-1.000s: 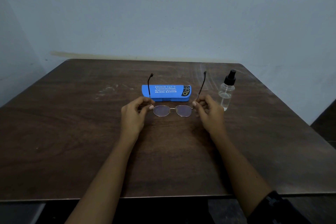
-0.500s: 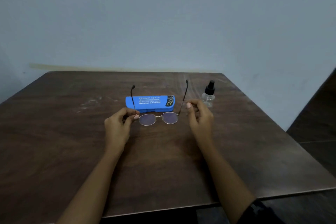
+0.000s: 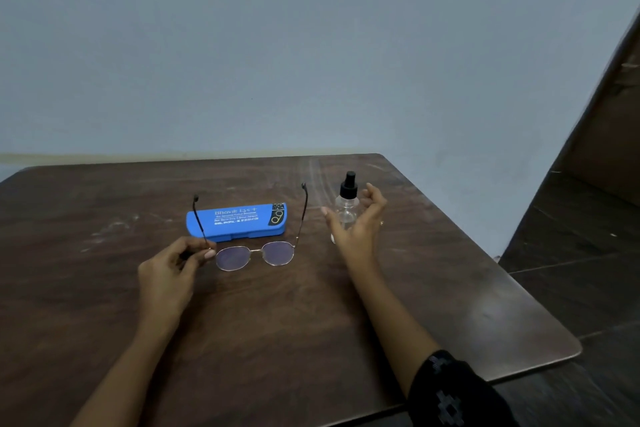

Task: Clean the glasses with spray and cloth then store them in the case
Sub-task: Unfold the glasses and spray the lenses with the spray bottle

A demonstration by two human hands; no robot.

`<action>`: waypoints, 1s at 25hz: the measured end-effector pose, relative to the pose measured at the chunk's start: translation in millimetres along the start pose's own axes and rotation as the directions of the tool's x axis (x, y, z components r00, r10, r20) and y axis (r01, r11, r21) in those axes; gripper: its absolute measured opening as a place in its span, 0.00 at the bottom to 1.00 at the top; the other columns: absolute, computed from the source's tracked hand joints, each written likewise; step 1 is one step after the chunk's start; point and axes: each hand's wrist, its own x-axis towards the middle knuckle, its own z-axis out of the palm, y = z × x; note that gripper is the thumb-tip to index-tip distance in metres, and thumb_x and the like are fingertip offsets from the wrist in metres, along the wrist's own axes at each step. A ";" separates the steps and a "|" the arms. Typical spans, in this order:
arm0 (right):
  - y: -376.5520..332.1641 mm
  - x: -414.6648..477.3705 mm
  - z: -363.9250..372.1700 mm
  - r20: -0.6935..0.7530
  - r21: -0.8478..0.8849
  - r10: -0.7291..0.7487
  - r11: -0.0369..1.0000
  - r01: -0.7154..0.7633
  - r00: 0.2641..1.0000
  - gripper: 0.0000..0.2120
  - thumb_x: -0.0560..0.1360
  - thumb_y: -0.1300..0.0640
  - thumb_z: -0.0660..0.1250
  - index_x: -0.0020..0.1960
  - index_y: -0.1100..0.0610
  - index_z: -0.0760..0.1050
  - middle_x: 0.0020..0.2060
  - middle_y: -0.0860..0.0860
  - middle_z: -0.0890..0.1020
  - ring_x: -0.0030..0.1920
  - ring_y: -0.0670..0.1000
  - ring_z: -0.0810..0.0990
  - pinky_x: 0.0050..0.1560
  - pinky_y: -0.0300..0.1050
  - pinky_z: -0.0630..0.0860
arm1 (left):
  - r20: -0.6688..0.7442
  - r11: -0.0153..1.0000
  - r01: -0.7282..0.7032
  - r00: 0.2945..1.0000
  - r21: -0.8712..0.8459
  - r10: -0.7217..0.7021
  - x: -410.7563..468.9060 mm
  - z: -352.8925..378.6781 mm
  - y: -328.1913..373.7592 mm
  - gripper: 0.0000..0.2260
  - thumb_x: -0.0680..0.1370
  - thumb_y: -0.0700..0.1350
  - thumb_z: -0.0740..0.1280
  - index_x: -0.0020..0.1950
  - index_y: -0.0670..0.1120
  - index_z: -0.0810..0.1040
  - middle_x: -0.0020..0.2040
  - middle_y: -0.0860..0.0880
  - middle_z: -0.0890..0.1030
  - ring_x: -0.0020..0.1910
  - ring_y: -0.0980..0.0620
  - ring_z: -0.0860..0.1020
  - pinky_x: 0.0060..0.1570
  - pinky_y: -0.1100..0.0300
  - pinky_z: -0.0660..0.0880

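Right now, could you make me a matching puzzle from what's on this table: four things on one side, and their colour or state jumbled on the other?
Things:
1. glasses
2. case
3. spray bottle
4. right hand

States:
A. blue, closed, lying flat beyond the lenses
B. open, fingers spread beside the bottle
C. arms unfolded, pinched at one side by the left hand
D. clear with a black top, standing upright

Pairs: 1-C, 2-A, 3-D, 4-B.
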 end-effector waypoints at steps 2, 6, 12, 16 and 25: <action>2.0 2.0 4.6 0.020 -0.010 0.035 0.999 -0.035 0.999 0.39 0.64 0.56 0.77 0.66 0.63 0.59 0.61 0.57 0.69 0.59 0.48 0.68 0.64 0.53 0.67 | 0.000 1.000 -0.005 1.000 0.023 0.005 0.5 0.2 -0.3 0.07 0.70 0.32 0.68 0.41 0.44 0.80 0.33 0.77 0.76 0.38 0.78 0.74 0.41 0.84 0.66; 5.7 5.6 5.1 0.108 0.034 0.119 0.992 -0.123 0.987 0.40 0.66 0.59 0.75 0.69 0.59 0.55 0.63 0.55 0.68 0.60 0.50 0.69 0.65 0.54 0.67 | -0.010 0.999 -0.001 1.000 0.040 0.001 2.9 2.1 0.0 0.09 0.69 0.32 0.69 0.39 0.46 0.78 0.33 0.78 0.75 0.37 0.78 0.73 0.40 0.84 0.66; 14.2 9.4 6.3 0.144 0.026 0.110 0.993 -0.115 0.983 0.33 0.70 0.65 0.69 0.69 0.58 0.56 0.66 0.58 0.68 0.62 0.53 0.70 0.54 0.27 0.63 | -0.014 0.998 -0.006 1.000 0.070 0.007 5.3 3.3 0.1 0.10 0.69 0.33 0.69 0.40 0.48 0.78 0.33 0.78 0.75 0.38 0.78 0.73 0.41 0.83 0.66; 11.4 6.9 5.0 0.140 0.042 0.080 0.995 -0.087 0.987 0.30 0.71 0.66 0.67 0.68 0.57 0.57 0.63 0.58 0.72 0.56 0.52 0.74 0.45 0.16 0.63 | -0.014 0.997 0.008 1.000 0.080 -0.007 6.8 2.5 -3.8 0.08 0.70 0.34 0.69 0.41 0.47 0.80 0.35 0.77 0.76 0.39 0.77 0.74 0.42 0.83 0.66; -20.2 -13.1 -4.3 0.142 0.168 -0.041 0.986 0.017 0.989 0.41 0.66 0.64 0.63 0.69 0.35 0.50 0.46 0.53 0.78 0.35 0.42 0.77 0.37 0.29 0.74 | -0.098 1.000 0.018 0.995 0.001 -0.018 5.4 -1.4 -1.1 0.06 0.70 0.32 0.69 0.43 0.41 0.81 0.40 0.48 0.82 0.36 0.76 0.75 0.39 0.82 0.67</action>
